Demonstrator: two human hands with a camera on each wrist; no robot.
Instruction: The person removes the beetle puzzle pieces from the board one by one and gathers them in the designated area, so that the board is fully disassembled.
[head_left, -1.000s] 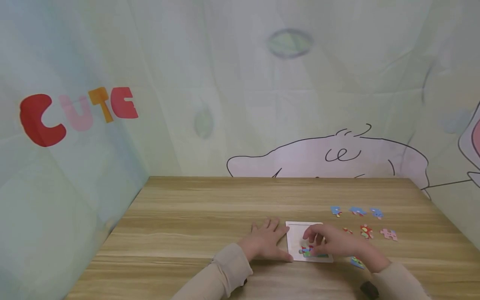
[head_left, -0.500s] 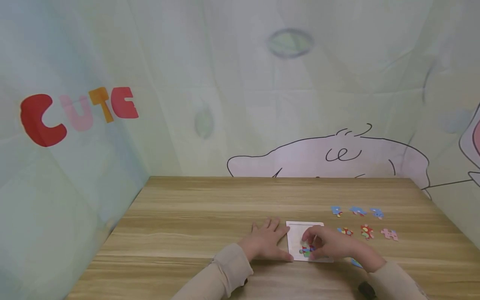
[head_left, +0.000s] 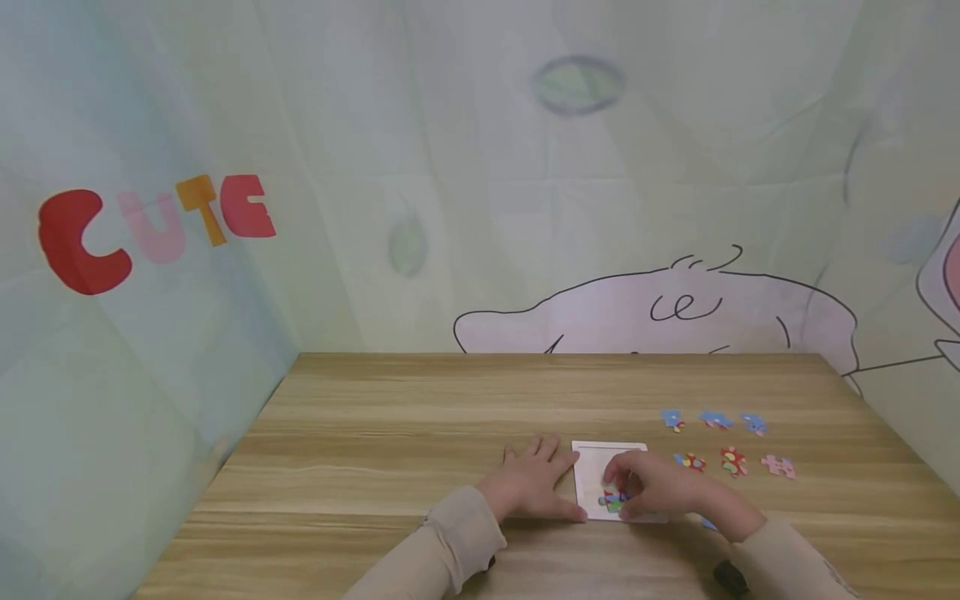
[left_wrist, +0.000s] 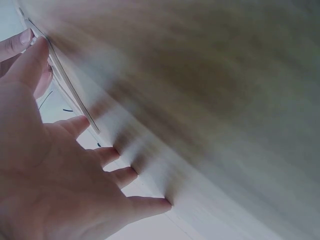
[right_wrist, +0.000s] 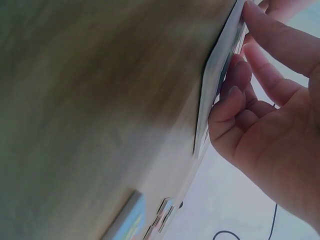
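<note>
A white square puzzle tray lies on the table, with a red, blue and green puzzle piece in its lower part. My left hand lies spread at the tray's left side, thumb and index finger at its edge, the other fingertips on the table. Over the tray's lower right, my right hand bends down, thumb and fingertips gripping at the puzzle piece and covering part of it. From the right wrist view, the curled fingers rest right at the tray surface.
To the right lie loose puzzle pieces: several blue ones along the back, including one, a red one and a pink one. A blue piece is partly hidden by the right forearm. A printed cloth hangs behind the wooden table.
My right hand has shifted slightly left and turned a little over the tray, uncovering more of a red and blue loose piece behind it. The left hand stays in place.
</note>
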